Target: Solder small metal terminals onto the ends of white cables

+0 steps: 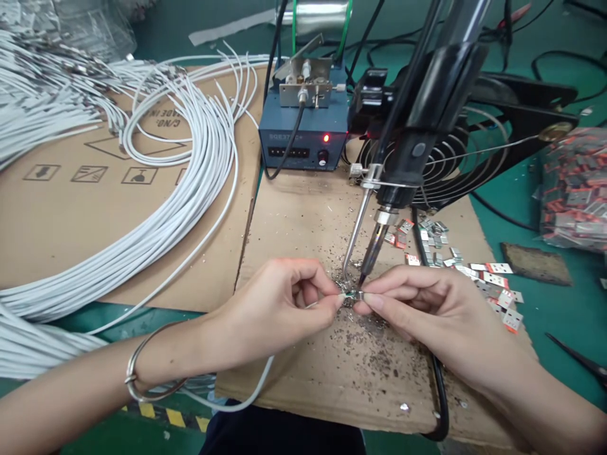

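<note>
Between thumb and fingertips, my left hand (298,300) pinches the end of a white cable (258,385), whose thin wires show at its tip. Facing it, my right hand (422,306) is closed on a small metal USB connector (359,295). Wires and connector meet right below the dark tip of a mounted soldering iron (372,249). A thin bent feed tube (356,230) comes down beside the iron, its end close to my fingertips. My fingers partly hide the connector, so I cannot tell whether the wires are joined to it.
A blue solder feeder (303,136) with a lit red lamp stands behind, below a solder spool (320,19). Loose USB connectors (497,281) lie at right, near a bag of connectors (576,189) and a black fan (436,158). Coiled white cables (190,208) cover the left. Tweezers (578,359) lie far right.
</note>
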### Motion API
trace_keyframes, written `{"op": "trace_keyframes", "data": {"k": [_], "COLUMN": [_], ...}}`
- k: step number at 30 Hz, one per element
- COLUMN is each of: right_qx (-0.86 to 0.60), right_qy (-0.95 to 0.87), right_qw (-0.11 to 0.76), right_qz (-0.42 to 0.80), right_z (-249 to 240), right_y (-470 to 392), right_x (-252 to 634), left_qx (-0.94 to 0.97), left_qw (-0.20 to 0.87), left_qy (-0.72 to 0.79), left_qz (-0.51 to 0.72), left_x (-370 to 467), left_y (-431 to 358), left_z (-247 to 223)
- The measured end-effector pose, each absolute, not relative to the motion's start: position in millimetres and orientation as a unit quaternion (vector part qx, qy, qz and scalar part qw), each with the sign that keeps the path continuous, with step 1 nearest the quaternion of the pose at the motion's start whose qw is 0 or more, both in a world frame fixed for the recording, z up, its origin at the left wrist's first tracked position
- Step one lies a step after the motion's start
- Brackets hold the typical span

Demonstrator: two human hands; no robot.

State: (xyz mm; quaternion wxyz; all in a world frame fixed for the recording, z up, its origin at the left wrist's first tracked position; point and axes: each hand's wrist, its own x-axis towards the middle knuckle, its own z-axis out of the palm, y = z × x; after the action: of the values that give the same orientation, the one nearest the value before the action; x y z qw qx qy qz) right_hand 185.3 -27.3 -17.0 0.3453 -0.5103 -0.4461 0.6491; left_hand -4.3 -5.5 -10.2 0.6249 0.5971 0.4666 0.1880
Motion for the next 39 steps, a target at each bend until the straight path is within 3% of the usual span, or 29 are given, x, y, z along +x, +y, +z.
{"op": "trace_keyframes", "data": {"k": [39], "right_qx": [-0.523], "right_qy": [-0.448], "right_qw": [0.331], "right_qz": [0.645], "right_z": [-17.9], "right_y": [-28.6], "right_x": [189.0], "left_qx": [0.594], "left_qw": [0.627], "left_qy": [0.472], "left_qz": [0.177], "left_x": [-4.0], "left_y": [-10.0], "left_z": [-9.6]}}
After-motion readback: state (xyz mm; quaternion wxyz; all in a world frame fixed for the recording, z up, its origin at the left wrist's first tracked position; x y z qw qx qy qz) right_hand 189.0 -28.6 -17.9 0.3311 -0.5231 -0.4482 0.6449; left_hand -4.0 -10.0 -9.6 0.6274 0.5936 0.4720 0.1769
